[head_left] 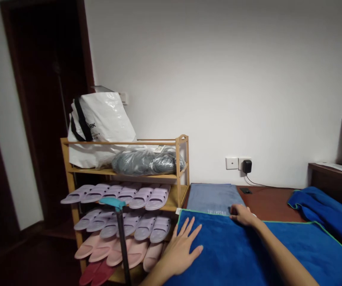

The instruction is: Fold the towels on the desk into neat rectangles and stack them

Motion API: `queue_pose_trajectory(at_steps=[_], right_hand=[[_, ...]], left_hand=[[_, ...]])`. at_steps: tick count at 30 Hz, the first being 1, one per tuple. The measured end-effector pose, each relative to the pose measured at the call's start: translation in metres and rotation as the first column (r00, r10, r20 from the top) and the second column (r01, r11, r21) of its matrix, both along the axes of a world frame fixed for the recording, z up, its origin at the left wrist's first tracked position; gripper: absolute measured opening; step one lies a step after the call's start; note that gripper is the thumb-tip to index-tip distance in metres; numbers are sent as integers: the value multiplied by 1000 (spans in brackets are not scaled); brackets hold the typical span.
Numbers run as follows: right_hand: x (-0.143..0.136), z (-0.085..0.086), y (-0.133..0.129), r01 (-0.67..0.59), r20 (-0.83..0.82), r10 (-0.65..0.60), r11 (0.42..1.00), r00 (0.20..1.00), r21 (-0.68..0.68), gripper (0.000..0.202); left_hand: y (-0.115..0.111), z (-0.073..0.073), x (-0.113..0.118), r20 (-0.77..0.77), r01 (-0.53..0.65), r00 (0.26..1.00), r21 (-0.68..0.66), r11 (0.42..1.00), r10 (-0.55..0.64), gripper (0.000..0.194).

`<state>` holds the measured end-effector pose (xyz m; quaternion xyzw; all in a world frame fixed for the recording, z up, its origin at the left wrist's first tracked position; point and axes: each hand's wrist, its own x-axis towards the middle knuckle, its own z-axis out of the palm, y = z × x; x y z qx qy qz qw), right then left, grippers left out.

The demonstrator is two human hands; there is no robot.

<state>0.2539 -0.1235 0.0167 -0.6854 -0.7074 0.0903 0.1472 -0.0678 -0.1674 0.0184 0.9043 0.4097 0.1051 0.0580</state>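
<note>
Both hands, left hand (182,248) and right hand (242,215), are bare, forearms unsleeved, with no rings or watch visible.

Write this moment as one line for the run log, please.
left hand flat on blue towel | right hand pinches its far edge | grey-blue towel behind | slipper rack left

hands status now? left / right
Left hand: open, flat on the blue towel.
Right hand: fingers curled at the towel's far edge; grip cannot be told.

Shoe rack (123,174) crowding table's left
</note>
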Motion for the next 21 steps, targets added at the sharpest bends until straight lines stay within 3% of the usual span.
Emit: queue_pose_trajectory(at_steps=[4, 8, 14, 18, 21], right_hand=[[-8, 1, 0, -3, 55, 2, 1000, 998, 4, 29], [-15, 2, -10, 15, 145, -42, 983, 989, 184, 17], [-38, 0, -22, 1, 255, -86, 948, 963, 317, 31], [-40, -5, -54, 20, 253, -115, 937, 961, 348, 45], [-29, -21, -92, 37, 178, -87, 963, 980, 268, 58]], left_hand=[[-2, 2, -4, 24, 8, 1000, -15, 1000, -8, 60], [-5, 3, -5, 67, -7, 998, -24, 1000, 9, 59], [-5, 7, -3, 31, -21, 999, -68, 997, 23, 60], [-21, 22, -13, 60, -57, 997, 16, 998, 56, 57], [-44, 23, -33, 91, 93, 991, 97, 991, -102, 58]])
